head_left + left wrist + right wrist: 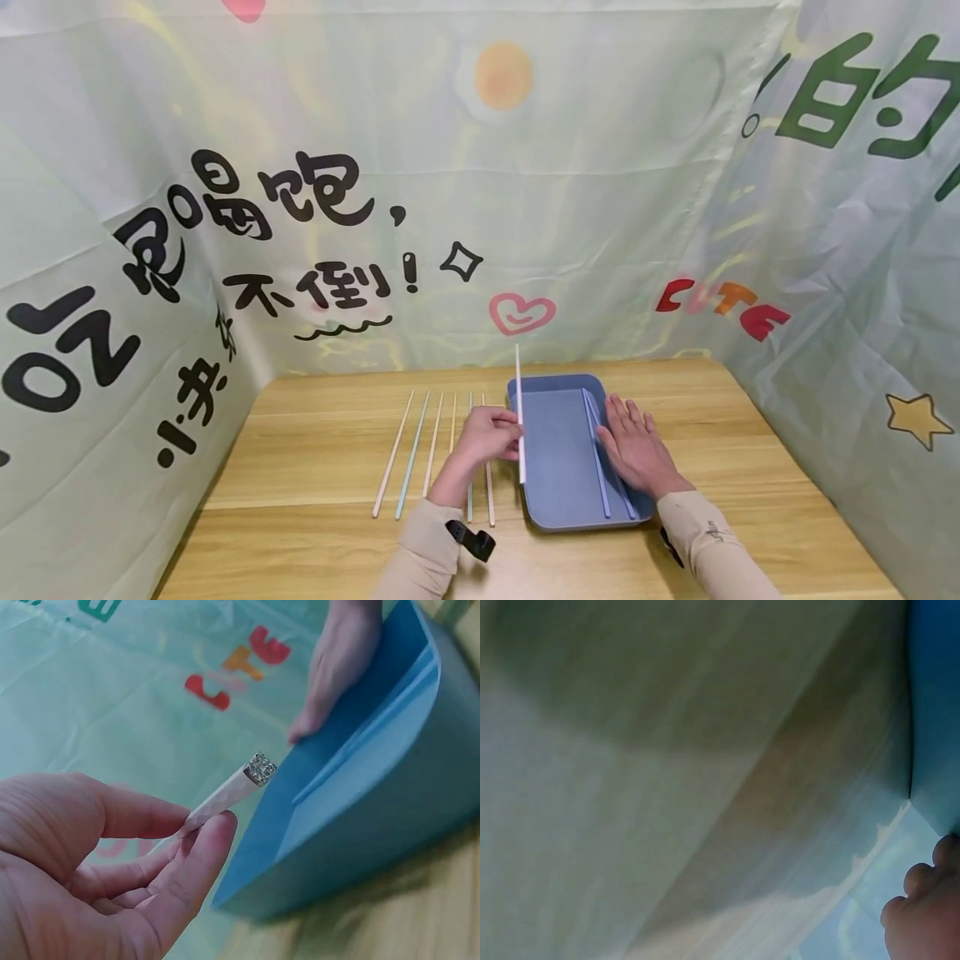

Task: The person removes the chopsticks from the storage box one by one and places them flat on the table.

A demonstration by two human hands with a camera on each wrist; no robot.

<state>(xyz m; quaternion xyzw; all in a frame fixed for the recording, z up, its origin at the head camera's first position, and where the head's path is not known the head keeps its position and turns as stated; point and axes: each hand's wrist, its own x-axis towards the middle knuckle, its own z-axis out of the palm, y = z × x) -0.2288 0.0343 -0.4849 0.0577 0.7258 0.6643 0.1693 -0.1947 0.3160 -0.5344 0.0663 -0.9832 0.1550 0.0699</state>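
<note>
My left hand (487, 435) pinches a pale pink-white chopstick (518, 379) between thumb and fingers, above the left rim of a blue-grey tray (558, 475). In the left wrist view the held chopstick (223, 799) shows a glittery silver end. My right hand (637, 446), fingers straight, rests at the tray's right rim. Two blue chopsticks (597, 458) lie inside the tray near that hand, close together at their far ends. The right wrist view catches only a few blurred fingertips (922, 885) beside the tray wall (936, 727).
Left of the tray, several chopsticks lie spaced in a row on the wooden table (300, 467), among them a pink one (393, 454) and a light blue one (412, 457). My left forearm covers part of the row. Printed cloth walls (600, 208) enclose the table's back and sides.
</note>
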